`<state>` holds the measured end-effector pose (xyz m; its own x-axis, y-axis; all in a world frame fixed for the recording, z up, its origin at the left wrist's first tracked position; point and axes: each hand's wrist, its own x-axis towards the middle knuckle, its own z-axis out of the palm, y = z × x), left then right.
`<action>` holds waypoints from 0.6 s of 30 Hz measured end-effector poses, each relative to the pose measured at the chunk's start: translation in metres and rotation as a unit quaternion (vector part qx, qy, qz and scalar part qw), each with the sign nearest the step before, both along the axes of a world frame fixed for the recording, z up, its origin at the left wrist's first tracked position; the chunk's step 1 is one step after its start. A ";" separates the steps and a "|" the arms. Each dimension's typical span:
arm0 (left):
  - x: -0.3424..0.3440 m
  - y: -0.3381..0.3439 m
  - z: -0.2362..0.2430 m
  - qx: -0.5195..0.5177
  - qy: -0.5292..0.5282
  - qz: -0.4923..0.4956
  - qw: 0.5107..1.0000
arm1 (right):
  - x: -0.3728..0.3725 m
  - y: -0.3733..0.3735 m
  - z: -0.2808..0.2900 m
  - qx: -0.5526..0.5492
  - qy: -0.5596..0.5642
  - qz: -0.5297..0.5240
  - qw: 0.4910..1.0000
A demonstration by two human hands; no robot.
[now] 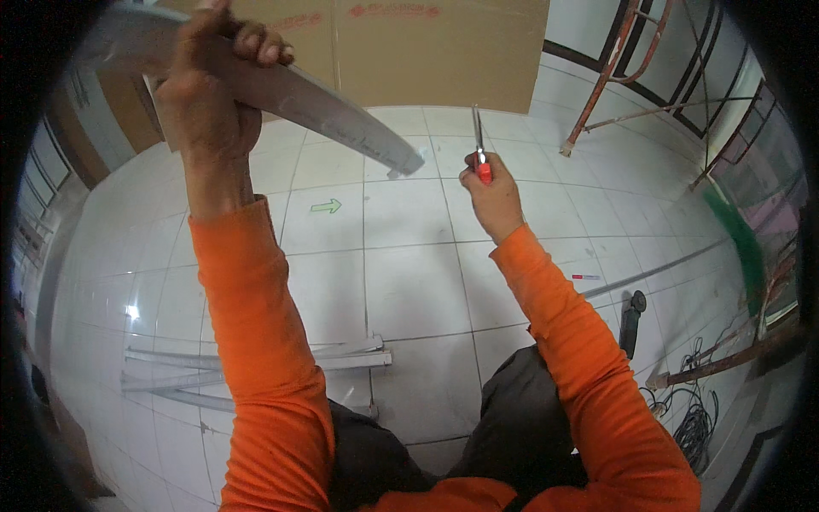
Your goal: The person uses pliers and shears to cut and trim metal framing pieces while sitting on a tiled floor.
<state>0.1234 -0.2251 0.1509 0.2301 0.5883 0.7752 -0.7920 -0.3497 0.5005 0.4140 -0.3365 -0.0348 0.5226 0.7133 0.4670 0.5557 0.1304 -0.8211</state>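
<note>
My left hand (209,102) is raised at the upper left, its fingers wrapped round a long grey metal channel (316,104). The channel slants down to the right, its near end hanging above the floor tiles; its other end runs toward the dark rim. In my right hand (495,192) is a pair of red-handled snips (481,154), held upright with narrow metal blades pointing away from me. The snips are apart from the channel's end, to its right. My palm and fingers hide most of the handles.
Several metal channels (350,360) lie on the floor at lower left. To the right are a marker pen (586,276), a long grey strip (657,271), a dark tool (631,324) and coiled cables (698,431). Cardboard (426,55) and a rusty scaffold frame (604,81) stand ahead.
</note>
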 end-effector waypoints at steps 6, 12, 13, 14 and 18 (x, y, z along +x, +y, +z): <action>-0.019 0.019 -0.018 -0.052 0.173 0.284 0.942 | 0.012 -0.007 0.017 0.026 0.009 -0.014 1.000; -0.031 0.031 -0.018 -0.108 0.462 0.623 0.622 | 0.002 -0.018 0.043 0.116 0.063 0.045 0.990; -0.030 0.032 -0.024 -0.120 0.473 0.614 0.620 | -0.001 -0.019 0.048 0.130 0.058 0.041 0.989; -0.030 0.033 -0.031 -0.055 0.480 0.686 0.544 | -0.003 -0.020 0.052 0.147 0.051 0.048 0.987; -0.041 0.035 -0.049 0.052 0.551 0.717 0.424 | 0.005 -0.019 0.069 0.161 -0.151 -0.082 0.972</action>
